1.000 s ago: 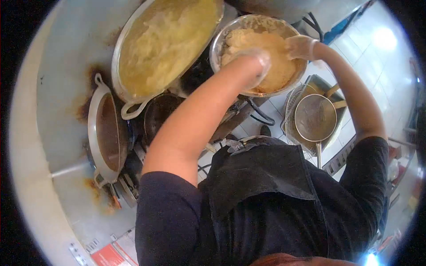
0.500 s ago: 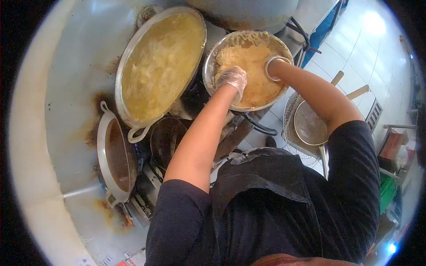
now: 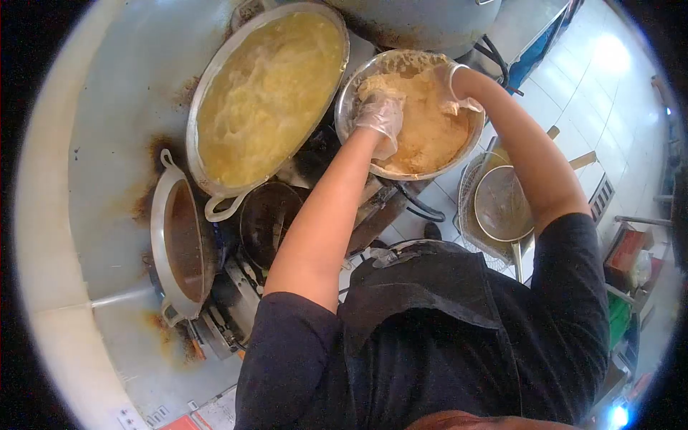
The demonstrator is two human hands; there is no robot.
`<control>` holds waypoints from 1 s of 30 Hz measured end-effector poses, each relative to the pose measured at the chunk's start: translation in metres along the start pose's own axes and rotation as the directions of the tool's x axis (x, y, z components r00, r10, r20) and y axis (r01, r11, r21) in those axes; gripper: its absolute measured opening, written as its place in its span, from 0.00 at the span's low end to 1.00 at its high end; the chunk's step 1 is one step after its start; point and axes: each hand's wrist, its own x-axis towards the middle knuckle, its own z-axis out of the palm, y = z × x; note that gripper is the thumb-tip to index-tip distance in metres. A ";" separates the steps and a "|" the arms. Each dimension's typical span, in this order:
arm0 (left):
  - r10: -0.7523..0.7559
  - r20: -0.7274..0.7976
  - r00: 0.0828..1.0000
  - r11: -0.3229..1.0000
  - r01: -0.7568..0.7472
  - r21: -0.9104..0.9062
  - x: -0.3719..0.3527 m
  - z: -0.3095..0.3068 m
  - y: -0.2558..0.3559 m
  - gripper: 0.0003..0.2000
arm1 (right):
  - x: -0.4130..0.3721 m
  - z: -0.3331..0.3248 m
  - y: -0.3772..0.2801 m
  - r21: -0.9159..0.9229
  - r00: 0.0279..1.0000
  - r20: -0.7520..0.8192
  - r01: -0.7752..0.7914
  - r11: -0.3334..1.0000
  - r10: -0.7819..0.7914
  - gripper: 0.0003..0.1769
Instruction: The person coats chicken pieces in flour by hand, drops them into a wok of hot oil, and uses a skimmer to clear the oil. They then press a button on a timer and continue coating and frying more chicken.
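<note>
A round metal bowl point(image 3: 345, 107) holds tan, crumbly flour-like coating point(image 3: 430, 136), heaped in lumps toward its far side. Both my hands wear clear plastic gloves and are inside this bowl. My left hand point(image 3: 381, 118) presses into the lumpy part at the left, its fingers mostly hidden by the coating and the glove. At the right rim, my right hand point(image 3: 454, 87) reaches into the far part of the coating. Its fingers are too hidden to show whether they grip anything.
Left of the bowl stands a wide pan point(image 3: 215, 75) of bubbling yellow oil. A smaller pan point(image 3: 166, 236) with brown liquid and a dark wok point(image 3: 266, 223) sit nearer. A large pot point(image 3: 416, 25) is behind. A mesh strainer point(image 3: 504, 204) rests at right over a wire basket point(image 3: 469, 215).
My right hand has come up out of the coating and moved toward the bowl's far side. My left hand has shifted slightly farther in. The coating's surface looks more broken up.
</note>
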 end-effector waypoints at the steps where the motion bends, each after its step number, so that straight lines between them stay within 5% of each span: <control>1: 0.045 0.079 0.996 0.995 -0.052 0.089 -0.005 -0.015 0.004 0.14 | -0.004 -0.006 -0.005 0.247 0.997 -0.075 -0.003 0.969 0.022 0.16; 3: 0.032 0.179 0.983 0.999 -0.030 -0.011 -0.003 -0.024 0.002 0.15 | -0.011 -0.008 -0.013 0.553 0.975 -0.216 0.075 0.830 0.055 0.14; 5: -0.156 0.266 0.951 0.890 0.252 -0.380 0.002 -0.024 -0.003 0.15 | -0.009 -0.005 -0.008 0.530 0.929 -0.368 0.235 0.815 -0.029 0.13; 7: -0.387 0.353 0.852 0.560 0.521 -0.644 0.000 -0.024 0.001 0.16 | 0.010 0.016 0.015 0.661 0.979 -0.145 -0.012 0.751 0.142 0.14; 9: -0.455 0.379 0.806 0.416 0.568 -0.710 0.001 -0.024 0.005 0.17 | 0.016 0.042 0.011 0.895 0.907 0.137 -0.285 0.342 0.398 0.18; 10: -0.373 0.325 0.869 0.526 0.486 -0.698 0.014 0.018 -0.002 0.18 | 0.012 0.048 0.005 0.920 0.834 0.303 -0.382 0.085 0.460 0.20; 11: -0.286 0.267 0.920 0.622 0.390 -0.679 0.026 0.059 -0.009 0.19 | -0.002 0.040 -0.008 0.723 0.917 0.159 -0.361 0.589 0.366 0.21; 12: -0.183 0.279 0.943 0.794 0.309 -0.523 0.020 0.042 -0.007 0.19 | -0.021 0.023 -0.030 0.318 0.975 0.090 -0.219 0.922 0.201 0.21; 13: -0.078 0.287 0.955 0.918 0.181 -0.353 0.013 0.024 -0.004 0.19 | -0.025 0.018 -0.041 0.233 0.982 0.053 -0.187 0.954 0.179 0.21; 14: -0.169 0.306 0.937 0.891 0.278 -0.359 0.009 0.020 0.003 0.20 | -0.029 0.013 -0.052 0.143 0.987 0.016 -0.158 0.977 0.157 0.21; 16: -0.297 0.340 0.892 0.828 0.418 -0.374 0.014 0.019 0.015 0.21 | 0.016 0.052 -0.033 0.602 0.948 0.038 -0.273 0.750 0.315 0.20; 19: -0.327 0.365 0.872 0.778 0.467 -0.421 0.026 0.063 0.013 0.22 | 0.052 0.076 -0.017 0.745 0.877 0.232 -0.438 0.502 0.421 0.21; 21: -0.418 0.361 0.834 0.704 0.548 -0.451 0.027 0.057 0.013 0.21 | 0.050 0.067 -0.018 0.598 0.903 0.153 -0.408 0.690 0.401 0.22; 22: -0.498 0.345 0.795 0.598 0.604 -0.527 0.025 0.045 0.016 0.20 | 0.049 0.064 -0.013 0.381 0.955 0.036 -0.286 0.879 0.295 0.22; 24: -0.638 0.337 0.693 0.357 0.653 -0.668 0.024 0.024 0.021 0.18 | 0.049 0.067 -0.011 0.137 0.981 -0.086 -0.162 0.977 0.175 0.23; 25: -0.673 0.319 0.667 0.314 0.649 -0.693 0.032 0.039 0.021 0.17 | 0.056 0.076 -0.012 0.156 0.973 -0.131 -0.170 0.973 0.191 0.23; 28: -0.623 0.330 0.709 0.336 0.623 -0.706 0.044 0.049 0.011 0.18 | 0.103 0.101 0.012 0.147 0.963 -0.148 -0.203 0.968 0.225 0.25; 30: -0.404 0.314 0.859 0.772 0.504 -0.387 0.035 0.013 0.007 0.18 | 0.109 0.094 0.016 0.085 0.963 -0.045 -0.260 0.962 0.264 0.27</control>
